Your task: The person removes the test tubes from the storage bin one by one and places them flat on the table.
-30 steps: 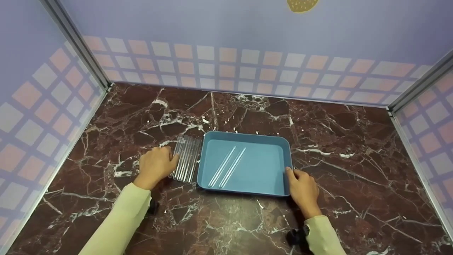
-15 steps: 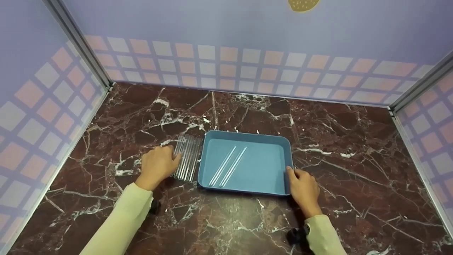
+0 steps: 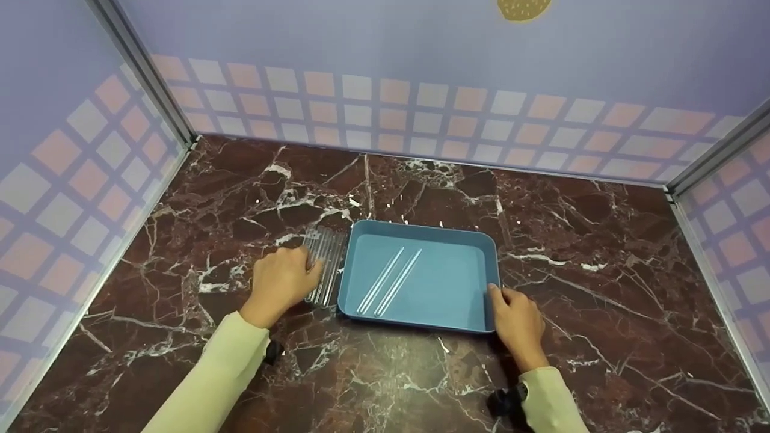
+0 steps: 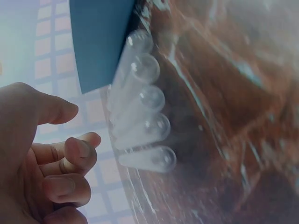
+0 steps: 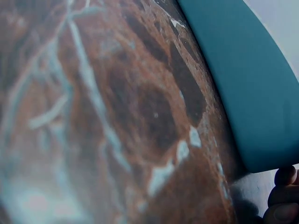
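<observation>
Clear glass test tubes point(image 3: 331, 264) lie side by side on the marble surface, left of a blue rectangular tray point(image 3: 451, 279). My left hand point(image 3: 281, 279) is over the left side of this row and hides part of it. In the left wrist view, its fingers are loosely bent with the thumb apart and nothing between them; the tubes' rounded ends point(image 4: 154, 126) show beside it. Two more test tubes point(image 3: 399, 282) lie slanted and parallel inside the tray's left half. At the tray's right wall, my right hand point(image 3: 518, 325) grips the rim, thumb on the inner side.
Purple panels point(image 3: 385, 48) with pink and white squares enclose the back and sides. Small white specks lie on the dark red marble tabletop point(image 3: 601, 288) behind the tray. The tube row sits close against the tray's left wall.
My left hand has moved to the right, covering more of the tube row. My right hand stays at the tray's right rim, and the head view has shifted slightly.
</observation>
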Available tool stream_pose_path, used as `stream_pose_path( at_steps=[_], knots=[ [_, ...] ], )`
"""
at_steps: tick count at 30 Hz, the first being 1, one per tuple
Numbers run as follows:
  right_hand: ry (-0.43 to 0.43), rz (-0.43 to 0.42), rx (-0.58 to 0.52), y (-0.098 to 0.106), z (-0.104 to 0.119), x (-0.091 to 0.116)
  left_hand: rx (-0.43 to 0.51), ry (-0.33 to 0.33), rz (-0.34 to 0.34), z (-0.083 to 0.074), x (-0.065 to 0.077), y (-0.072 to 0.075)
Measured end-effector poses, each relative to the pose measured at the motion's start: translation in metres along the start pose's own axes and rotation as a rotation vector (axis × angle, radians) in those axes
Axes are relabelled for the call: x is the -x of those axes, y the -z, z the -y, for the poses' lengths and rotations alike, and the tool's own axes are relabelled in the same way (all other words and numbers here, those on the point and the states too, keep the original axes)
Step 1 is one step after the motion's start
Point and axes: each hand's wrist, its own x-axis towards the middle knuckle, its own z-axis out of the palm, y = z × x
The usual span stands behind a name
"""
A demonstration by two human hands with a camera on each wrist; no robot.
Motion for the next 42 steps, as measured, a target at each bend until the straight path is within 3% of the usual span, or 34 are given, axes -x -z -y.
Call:
stream_pose_path(
  at_steps=[12,21,29,42],
  knots=[
    [-0.010,0.013,-0.002,-0.001,0.001,-0.001,-0.026,-0.047,-0.031,-0.012,0.004,0.007],
    [-0.002,0.011,-0.001,-0.002,0.001,-0.002,0.002,-0.093,-0.043,-0.030,-0.003,0.012],
    [-0.015,0.008,-0.012,-0.001,-0.001,-0.001,-0.019,-0.117,-0.006,-0.045,-0.006,0.009],
    [-0.039,0.045,-0.009,0.000,0.000,-0.002,-0.028,-0.220,-0.027,-0.064,-0.005,0.007]
  ],
)
